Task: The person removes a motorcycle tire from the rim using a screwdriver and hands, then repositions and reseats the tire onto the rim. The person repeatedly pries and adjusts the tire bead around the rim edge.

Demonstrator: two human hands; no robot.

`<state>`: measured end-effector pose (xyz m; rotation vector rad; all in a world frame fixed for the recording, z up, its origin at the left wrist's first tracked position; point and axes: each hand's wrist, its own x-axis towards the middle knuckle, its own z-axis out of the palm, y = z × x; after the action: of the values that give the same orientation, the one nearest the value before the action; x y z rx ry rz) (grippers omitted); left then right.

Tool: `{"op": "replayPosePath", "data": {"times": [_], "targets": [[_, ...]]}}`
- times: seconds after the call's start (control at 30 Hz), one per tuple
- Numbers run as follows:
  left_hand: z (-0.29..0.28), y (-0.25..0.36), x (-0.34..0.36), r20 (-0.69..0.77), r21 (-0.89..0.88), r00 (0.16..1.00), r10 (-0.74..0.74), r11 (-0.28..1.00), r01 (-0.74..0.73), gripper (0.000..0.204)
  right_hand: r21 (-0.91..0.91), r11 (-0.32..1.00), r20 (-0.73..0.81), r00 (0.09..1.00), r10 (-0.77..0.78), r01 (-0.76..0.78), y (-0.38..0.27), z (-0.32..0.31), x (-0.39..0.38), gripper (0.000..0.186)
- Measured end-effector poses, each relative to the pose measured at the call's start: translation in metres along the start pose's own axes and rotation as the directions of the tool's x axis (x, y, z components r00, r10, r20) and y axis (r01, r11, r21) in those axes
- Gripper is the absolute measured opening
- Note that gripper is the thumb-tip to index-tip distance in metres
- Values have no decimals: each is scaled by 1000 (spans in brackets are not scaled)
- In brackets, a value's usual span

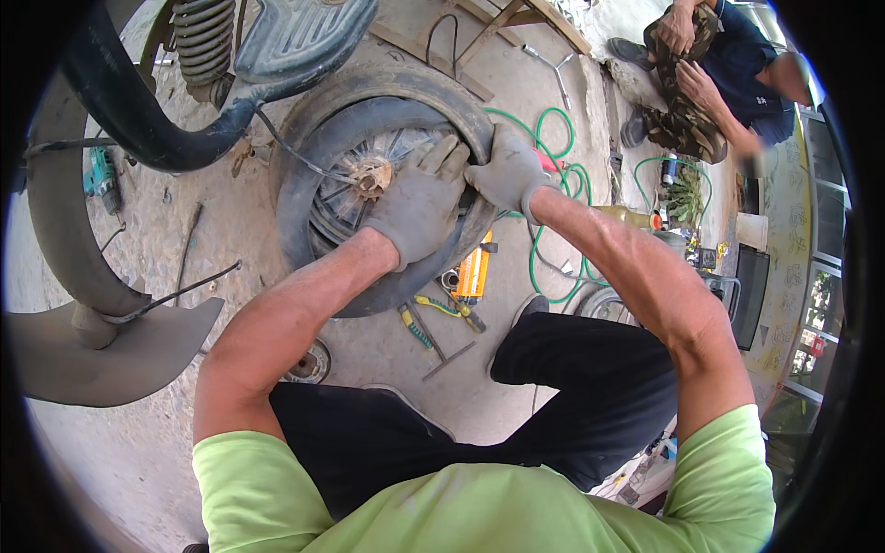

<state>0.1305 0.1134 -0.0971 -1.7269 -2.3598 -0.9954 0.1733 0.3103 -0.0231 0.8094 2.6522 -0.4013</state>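
Observation:
A worn black tire (406, 81) with a spoked wheel inside it lies in front of me. The wheel's hub (371, 179) is rusty, and a darker rubber ring (369, 114), perhaps an inner tube, shows inside the tire. My left hand (422, 205), in a grey glove, rests across the wheel's right side with its fingers stretched toward the tire wall. My right hand (510, 173), gloved alike, is bent over the tire's right edge and grips it. Its fingertips are partly hidden in the rubber.
Motorbike parts with a coil spring (205, 41) and a mudguard (111, 355) stand left. Pliers (416, 326), an orange box (474, 267) and a teal power drill (103, 180) lie on the floor. A green hose (533, 267) curls at right. Another person (710, 83) sits beyond.

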Motion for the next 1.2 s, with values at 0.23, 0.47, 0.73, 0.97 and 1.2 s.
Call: {"op": "replayPosePath", "data": {"times": [0.23, 0.47, 0.73, 0.97, 1.2], "targets": [[-4, -17, 18, 72, 0, 997, -4, 1000, 4, 52, 22, 1000, 106, 994, -5, 3, -9, -25, 10, 68], [-2, -21, 32, 56, 45, 998, -27, 999, 24, 52, -74, 996, 166, 986, -29, 42, -5, -34, 26, 80], [-4, -20, 63, 195, 148, 970, -144, 982, 116, 39, -144, 987, 176, 983, -47, 73, -10, -40, 30, 79], [0, -24, 85, 212, 219, 937, -278, 948, 232, 39, -103, 985, 169, 978, -118, 137, -20, -57, 45, 75], [-18, -47, 126, 326, 384, 859, -396, 885, 263, 46, -35, 974, -5, 974, -225, 225, -16, -48, 84, 73]]}}
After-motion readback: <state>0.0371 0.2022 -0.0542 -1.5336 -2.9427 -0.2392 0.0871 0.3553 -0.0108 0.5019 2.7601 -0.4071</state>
